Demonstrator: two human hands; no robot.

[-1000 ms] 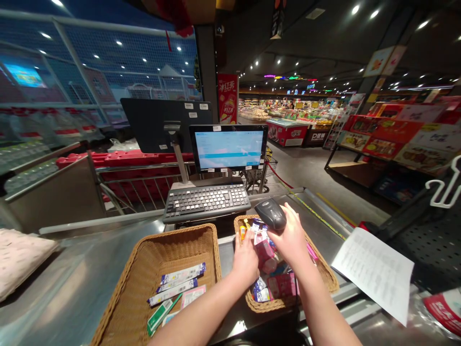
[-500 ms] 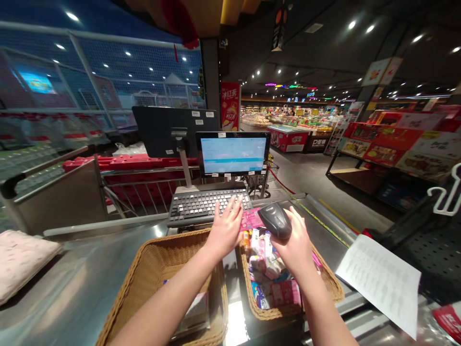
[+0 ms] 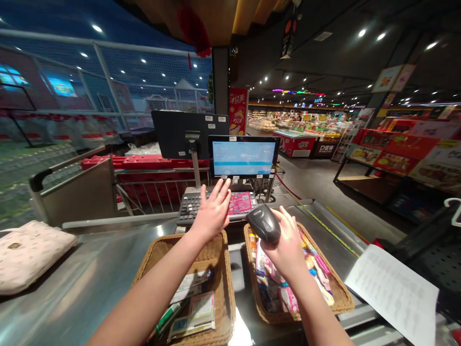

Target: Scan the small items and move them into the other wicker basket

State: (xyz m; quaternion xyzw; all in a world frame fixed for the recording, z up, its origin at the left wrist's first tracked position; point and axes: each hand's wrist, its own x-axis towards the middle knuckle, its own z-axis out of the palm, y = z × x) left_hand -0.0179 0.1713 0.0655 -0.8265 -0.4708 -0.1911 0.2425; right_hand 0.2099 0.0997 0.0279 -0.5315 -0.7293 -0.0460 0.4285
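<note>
- Hands apart above the steel counter (image 3: 72, 269), neither resting on it.
- Left hand (image 3: 212, 211) open, fingers spread, nothing held; kept just above the keyboard (image 3: 190, 207) and just beside the pink packet (image 3: 239, 203).
- Right hand (image 3: 286, 242) clamped on the black handheld barcode scanner (image 3: 263, 224), held over the near end of the right wicker basket (image 3: 340, 298).
- Pink packet laid on the right end of the keyboard, below the lit monitor (image 3: 243, 157).
- Mixed small packets (image 3: 288, 288) heaped in the right basket; flat packets (image 3: 190, 307) lie in the left wicker basket (image 3: 154, 254), under the left forearm.
- Printed paper sheet (image 3: 392, 293) seen at lower right, overhanging the counter edge.
- Risk: keys could be pressed by accident if the packet is pushed or the left hand is lowered.
- Risk: scanner could be dropped into the right basket if the grip is loosened.
- Risk: heaped packets could be spilled over the rim if knocked by the right forearm.
</note>
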